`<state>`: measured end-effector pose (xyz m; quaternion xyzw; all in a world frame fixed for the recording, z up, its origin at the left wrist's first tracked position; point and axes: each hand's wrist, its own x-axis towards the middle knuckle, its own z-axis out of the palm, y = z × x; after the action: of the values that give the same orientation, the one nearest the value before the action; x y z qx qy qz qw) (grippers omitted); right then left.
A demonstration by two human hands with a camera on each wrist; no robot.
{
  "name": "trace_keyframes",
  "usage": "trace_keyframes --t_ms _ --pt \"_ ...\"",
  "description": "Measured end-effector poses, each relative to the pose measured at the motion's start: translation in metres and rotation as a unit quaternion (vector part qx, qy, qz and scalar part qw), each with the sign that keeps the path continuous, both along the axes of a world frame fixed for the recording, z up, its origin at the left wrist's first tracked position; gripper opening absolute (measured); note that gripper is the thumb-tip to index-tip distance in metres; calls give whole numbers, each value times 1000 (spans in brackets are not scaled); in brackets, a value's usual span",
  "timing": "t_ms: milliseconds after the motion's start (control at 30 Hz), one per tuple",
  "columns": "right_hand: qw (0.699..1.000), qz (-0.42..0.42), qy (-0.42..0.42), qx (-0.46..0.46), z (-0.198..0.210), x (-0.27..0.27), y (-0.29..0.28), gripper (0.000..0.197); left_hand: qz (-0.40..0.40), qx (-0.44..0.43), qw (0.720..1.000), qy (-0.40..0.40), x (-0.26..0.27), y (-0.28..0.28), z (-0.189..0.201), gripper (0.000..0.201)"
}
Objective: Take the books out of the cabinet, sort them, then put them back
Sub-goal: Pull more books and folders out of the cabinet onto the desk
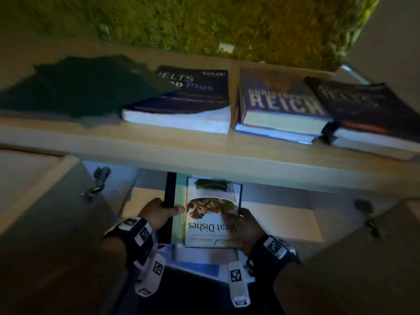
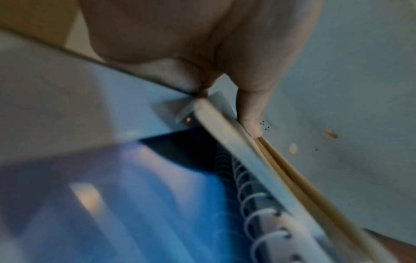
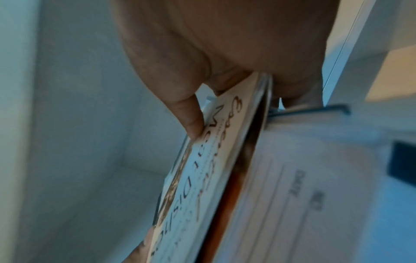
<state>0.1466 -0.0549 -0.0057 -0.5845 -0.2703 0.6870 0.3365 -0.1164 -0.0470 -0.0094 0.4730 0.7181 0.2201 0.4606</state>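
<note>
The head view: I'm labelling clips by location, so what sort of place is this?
Probably a home or office room, at a light wooden cabinet: paperback books lie on its top, a green moss-like wall panel hangs behind, and both hands hold a "Meat Dishes" cookbook in the open compartment.

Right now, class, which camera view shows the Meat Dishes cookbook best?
The head view: the Meat Dishes cookbook shows its whole cover, title and food photo, held by both hands. The right wrist view shows it edge-on with slanted lettering under the thumb. The left wrist view shows only blurred book edges and a spiral binding.
</note>
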Motion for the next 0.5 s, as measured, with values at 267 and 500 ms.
trace_keyframes --t_ms 267,500 --pt "996 47 -71 10 179 -36 -134 36 -23 -76 992 -94 -59 -129 166 69" --pt "991 97 4 87 289 -85 -173 51 -10 -48 984 -168 -123 -194 289 44"
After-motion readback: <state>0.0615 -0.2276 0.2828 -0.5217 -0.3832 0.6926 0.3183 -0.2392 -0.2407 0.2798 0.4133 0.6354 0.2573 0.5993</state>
